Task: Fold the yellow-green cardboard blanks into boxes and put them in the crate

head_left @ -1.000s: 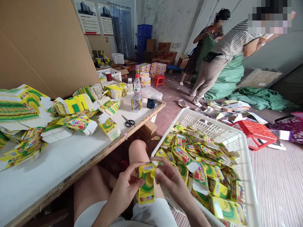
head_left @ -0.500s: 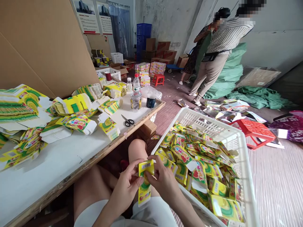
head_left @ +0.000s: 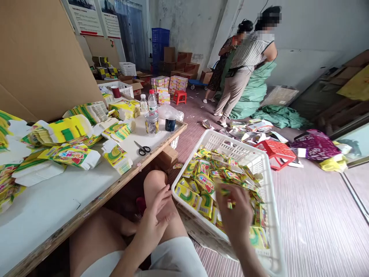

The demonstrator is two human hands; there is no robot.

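Note:
My left hand [head_left: 152, 219] is over my lap, with its fingers stretched out, the thumb apart and nothing in it. My right hand [head_left: 236, 209] hangs over a white plastic basket [head_left: 277, 231] at my right. Motion smears its fingers, and a yellow blur shows at the fingertips, so I cannot make out whether it holds a box. Heaped in the basket lie many small yellow-green folded candy boxes [head_left: 187, 195], some with open white flaps. The hand hides part of the heap.
On the table [head_left: 54, 204] at left lie stacks of flat yellow cartons [head_left: 72, 154], scissors [head_left: 142, 148], a tin [head_left: 151, 124], a dark cup [head_left: 170, 124] and a water bottle [head_left: 152, 102]. An overturned red stool [head_left: 275, 152] lies beyond the basket. Two people stand by green sacks [head_left: 253, 96].
Both hands were together on a yellow candy box over my lap. They have parted: the right moved right over the basket, and the left let go. The view has turned right.

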